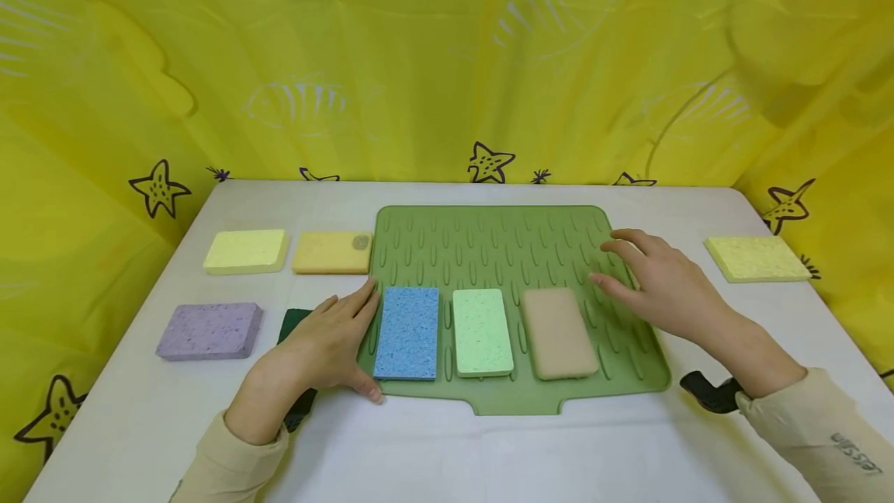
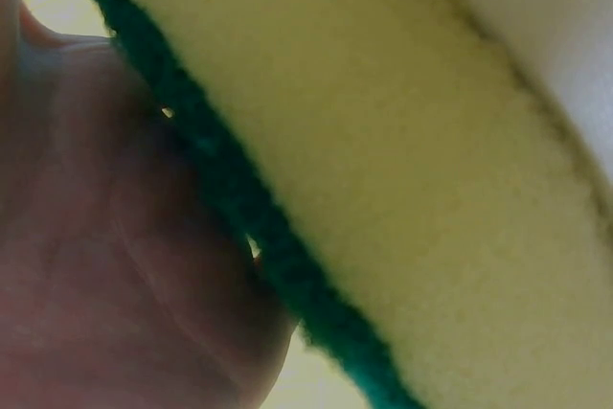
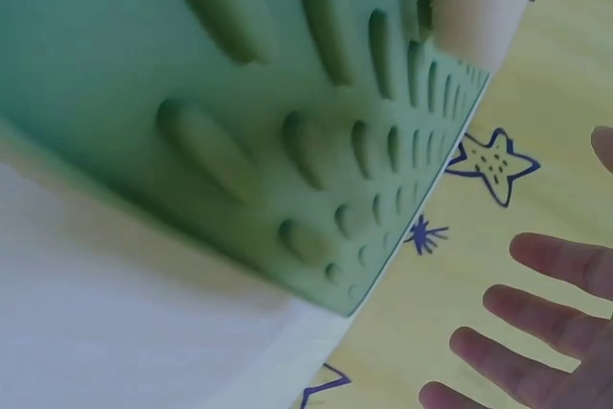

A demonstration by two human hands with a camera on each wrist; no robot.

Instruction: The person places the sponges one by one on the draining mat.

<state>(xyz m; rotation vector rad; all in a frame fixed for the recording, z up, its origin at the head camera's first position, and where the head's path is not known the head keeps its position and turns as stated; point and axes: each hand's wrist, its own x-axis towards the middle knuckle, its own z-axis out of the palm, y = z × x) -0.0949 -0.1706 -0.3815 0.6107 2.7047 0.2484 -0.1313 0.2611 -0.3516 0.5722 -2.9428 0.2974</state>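
On a green ribbed mat lie three sponges in a row: a blue one, a mint green one and a beige one. My left hand lies at the mat's left edge beside the blue sponge, thumb and fingers spread. Partly hidden beneath that hand is a sponge with a dark green scouring layer; the left wrist view shows its pale yellow foam close to the palm. Over the mat's right edge is my right hand, fingers apart, holding nothing.
Left of the mat are a pale yellow sponge, an orange-yellow sponge with a grey spot, and a purple sponge. A speckled yellow sponge lies far right. A yellow patterned curtain hangs around the white table.
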